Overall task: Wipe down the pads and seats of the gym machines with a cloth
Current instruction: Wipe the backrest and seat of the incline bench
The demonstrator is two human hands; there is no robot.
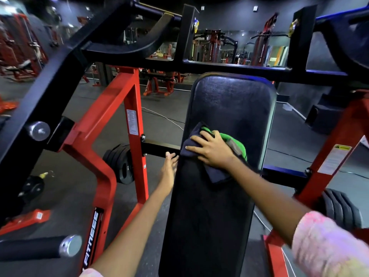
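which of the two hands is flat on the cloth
The right hand: its spread fingers press the dark blue and green cloth onto the black padded bench. The left hand only touches the pad's left edge, off the cloth.

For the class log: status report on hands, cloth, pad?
Right hand flat on cloth, mid pad. Left hand open at pad's left edge. Nothing in the way.
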